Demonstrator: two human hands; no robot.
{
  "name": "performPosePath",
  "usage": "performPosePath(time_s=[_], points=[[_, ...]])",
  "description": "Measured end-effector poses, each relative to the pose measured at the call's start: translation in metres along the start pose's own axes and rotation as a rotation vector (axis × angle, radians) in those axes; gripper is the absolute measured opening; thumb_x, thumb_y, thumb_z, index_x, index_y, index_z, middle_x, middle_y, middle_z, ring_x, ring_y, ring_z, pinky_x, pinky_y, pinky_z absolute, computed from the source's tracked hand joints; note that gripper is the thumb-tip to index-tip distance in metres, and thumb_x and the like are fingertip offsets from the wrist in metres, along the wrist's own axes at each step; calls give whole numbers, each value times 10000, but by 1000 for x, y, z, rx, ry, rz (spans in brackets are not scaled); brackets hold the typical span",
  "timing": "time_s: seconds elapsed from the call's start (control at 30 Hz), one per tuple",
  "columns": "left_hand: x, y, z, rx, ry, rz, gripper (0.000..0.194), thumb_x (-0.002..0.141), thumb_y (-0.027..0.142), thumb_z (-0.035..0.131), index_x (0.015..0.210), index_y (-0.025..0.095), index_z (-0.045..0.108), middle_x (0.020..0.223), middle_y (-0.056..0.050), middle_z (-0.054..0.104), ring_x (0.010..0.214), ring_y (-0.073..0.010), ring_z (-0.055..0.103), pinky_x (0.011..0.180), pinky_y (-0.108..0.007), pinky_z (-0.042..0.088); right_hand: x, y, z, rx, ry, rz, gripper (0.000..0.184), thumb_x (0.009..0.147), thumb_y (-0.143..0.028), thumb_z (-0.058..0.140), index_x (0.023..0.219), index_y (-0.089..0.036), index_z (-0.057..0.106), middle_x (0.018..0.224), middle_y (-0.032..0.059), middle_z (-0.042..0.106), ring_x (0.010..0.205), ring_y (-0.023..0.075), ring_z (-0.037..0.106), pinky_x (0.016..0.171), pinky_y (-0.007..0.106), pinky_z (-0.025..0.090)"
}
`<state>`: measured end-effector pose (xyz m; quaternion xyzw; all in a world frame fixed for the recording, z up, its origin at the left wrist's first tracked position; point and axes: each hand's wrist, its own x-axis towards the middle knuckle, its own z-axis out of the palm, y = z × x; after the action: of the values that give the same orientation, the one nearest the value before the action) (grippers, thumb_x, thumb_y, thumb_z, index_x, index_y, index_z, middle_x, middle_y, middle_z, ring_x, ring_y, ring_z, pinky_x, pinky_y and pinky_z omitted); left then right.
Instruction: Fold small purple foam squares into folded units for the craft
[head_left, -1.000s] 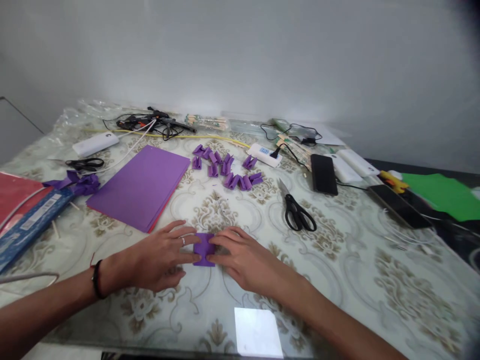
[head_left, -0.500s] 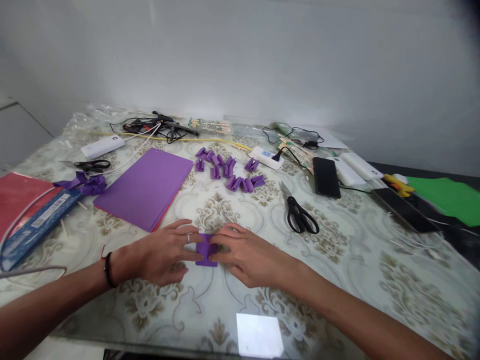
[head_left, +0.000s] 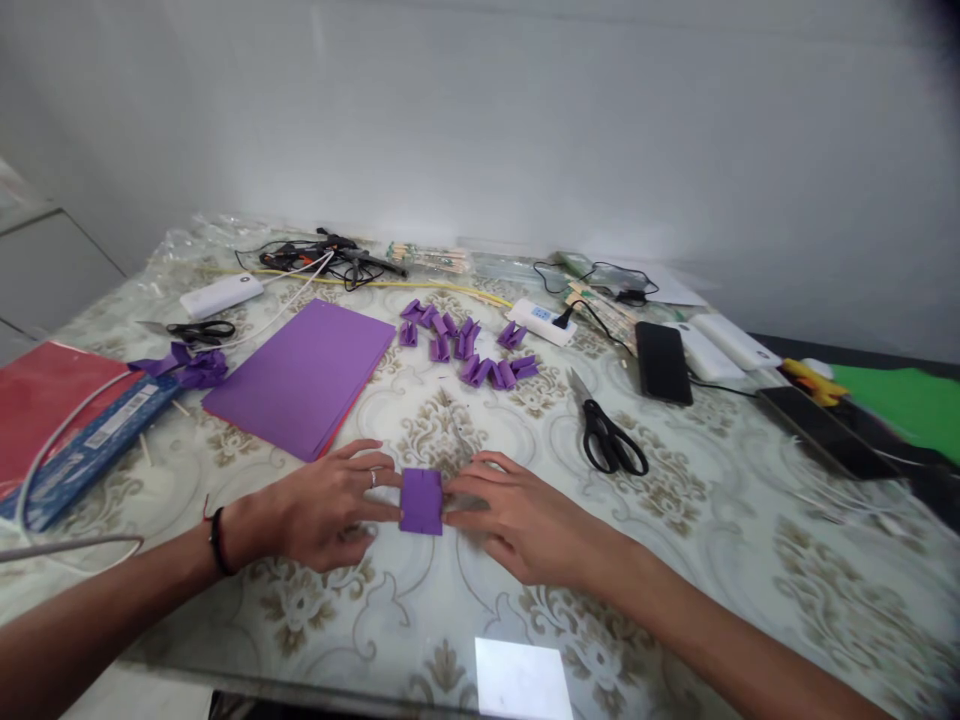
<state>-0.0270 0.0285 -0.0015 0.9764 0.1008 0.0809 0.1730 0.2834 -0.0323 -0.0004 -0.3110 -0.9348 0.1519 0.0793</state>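
Observation:
A small purple rectangle of paper or foam sheet (head_left: 421,502) lies flat on the table between my hands, with small slits or marks near its top and bottom edges. The fingertips of my left hand (head_left: 330,508), which wears a ring, touch its left edge. On the other side, the fingers of my right hand (head_left: 529,515) reach its right edge. Both hands have their fingers stretched out and apart, gripping nothing. Beyond them are several folded purple pieces (head_left: 480,371) in a loose group. A stack of purple sheets (head_left: 300,375) rests to the left, over a red one.
Black-handled scissors (head_left: 611,440) lie right of my hands, and another pair of scissors (head_left: 201,332) at the left. A power strip (head_left: 544,320), a black phone (head_left: 663,362), white power banks (head_left: 221,296) and cables surround the work area. Green sheets (head_left: 900,405) are far right.
My right hand has drawn back to the right, from on top of the purple piece to its right edge, uncovering it. My left fingers stay at its left edge. The view has shifted slightly.

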Motion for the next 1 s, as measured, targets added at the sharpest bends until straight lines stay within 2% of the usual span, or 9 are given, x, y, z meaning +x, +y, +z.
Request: performPosePath(time_s=[0.13,0.27,0.4,0.47,0.6,0.8,1.0], points=[[5,6,1,36,31,-10,332,854,182,664,1171,238,747,1351,-123,732,1236,-344,649,1172,-572,431,2,-5,0,-19,-2,34,380,862,-84,662,1184,-227,804,1330,100,745,1284,342,617,1158,560,437],[9,14,8,63,75,-22,201,882,206,673,1069,200,746,1274,-126,765,1211,-347,660,1172,-569,439,8,-16,-2,-38,-4,118,285,871,-77,668,1076,-209,817,1225,110,760,1228,335,639,1113,550,484],[8,17,17,94,90,-43,341,908,246,707,1247,212,730,1303,-131,756,1252,-349,649,1217,-570,410,15,-23,0,-63,32,205,181,910,-80,670,948,-184,814,1178,121,764,1185,334,654,1078,557,517],[6,18,20,96,88,-60,410,908,249,720,1317,224,716,1385,-141,719,1308,-355,625,1234,-571,397,18,-23,5,-56,85,233,198,934,-64,660,997,-176,810,1191,118,767,1177,322,663,1066,543,535],[2,19,25,71,82,-107,416,920,210,712,1333,256,724,1453,-127,683,1370,-354,592,1245,-595,378,22,-18,20,-11,159,283,197,971,-79,689,1116,-168,788,1151,106,776,1105,294,693,1014,517,577],[3,15,29,28,187,-146,306,972,182,681,1246,284,768,1328,-79,739,1267,-298,645,1243,-578,372,23,-16,35,72,250,366,230,920,-193,843,1140,-153,788,1072,97,768,1051,303,697,947,510,606],[8,13,26,-27,217,-146,223,968,152,678,1142,246,781,1234,-55,773,1185,-281,678,1232,-558,380,19,-21,36,62,302,381,144,943,-194,818,1079,-150,809,996,94,776,1028,310,694,942,507,607]])
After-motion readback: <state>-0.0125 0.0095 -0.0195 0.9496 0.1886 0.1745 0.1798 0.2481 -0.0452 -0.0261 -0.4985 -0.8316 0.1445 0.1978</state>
